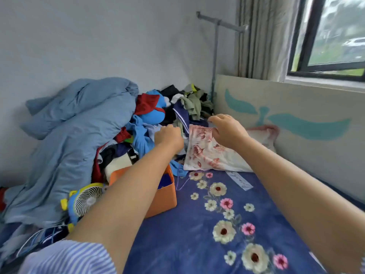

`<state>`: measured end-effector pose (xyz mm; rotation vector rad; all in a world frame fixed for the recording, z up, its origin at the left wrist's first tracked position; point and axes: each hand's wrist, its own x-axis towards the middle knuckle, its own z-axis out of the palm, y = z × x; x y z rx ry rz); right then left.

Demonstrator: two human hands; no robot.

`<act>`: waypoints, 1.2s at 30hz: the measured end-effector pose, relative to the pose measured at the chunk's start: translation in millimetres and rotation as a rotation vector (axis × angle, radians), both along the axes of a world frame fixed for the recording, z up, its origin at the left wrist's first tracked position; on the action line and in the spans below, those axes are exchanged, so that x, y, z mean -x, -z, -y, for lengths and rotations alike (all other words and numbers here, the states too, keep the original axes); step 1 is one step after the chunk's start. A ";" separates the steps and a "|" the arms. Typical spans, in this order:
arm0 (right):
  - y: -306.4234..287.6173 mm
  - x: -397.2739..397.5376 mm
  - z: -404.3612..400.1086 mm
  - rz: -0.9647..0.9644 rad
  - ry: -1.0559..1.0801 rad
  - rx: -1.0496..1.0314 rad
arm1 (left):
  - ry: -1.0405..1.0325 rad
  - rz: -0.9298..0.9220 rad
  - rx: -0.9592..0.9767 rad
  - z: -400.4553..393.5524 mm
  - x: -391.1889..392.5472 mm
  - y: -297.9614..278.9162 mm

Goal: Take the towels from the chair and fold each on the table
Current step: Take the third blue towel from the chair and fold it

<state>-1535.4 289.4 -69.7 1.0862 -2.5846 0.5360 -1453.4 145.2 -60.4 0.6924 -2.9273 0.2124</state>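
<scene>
Blue quilt [79, 123]: it is heaped at the far left, against the wall.
Small fan [87, 198]: a white fan with a blue and yellow frame is seen low down, in front of the quilt.
Orange box [164, 196]: it is set on the blue flowered sheet [197, 234], just right of the fan. Part of it is hidden by the left arm.
Pile of clothes [158, 111]: red, blue, dark and green things are mixed up behind the box, next to the quilt.
Left hand [169, 137]: it is held at the edge of the pile, just left of the flowered cloth. The fingers are curled in. It cannot be told if anything is held, as the fingertips are hidden.
Flowered cloth [205, 151]: a white cloth with red flowers is lying flat on the sheet, between the two hands. It cannot be told if it is a towel or a pillow case.
Right hand [227, 131]: it is held over the top edge of the flowered cloth. The fingers are bent down and loosely spread. A grip on the cloth cannot be seen.
Headboard [296, 115]: a pale board with teal leaf shapes is stood at the right, under the window [335, 36].
</scene>
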 end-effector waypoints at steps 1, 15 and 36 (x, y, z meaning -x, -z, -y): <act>0.6 -9.6 -26.2 -0.001 0.047 -0.001 | 0.044 0.006 0.003 -20.0 -2.9 2.3; 18.5 -131.2 -481.6 0.049 0.692 -0.184 | 0.717 0.058 -0.021 -464.3 -14.8 16.9; 107.9 -304.3 -980.7 0.396 1.378 -0.137 | 1.491 0.254 0.024 -1013.4 -77.0 125.2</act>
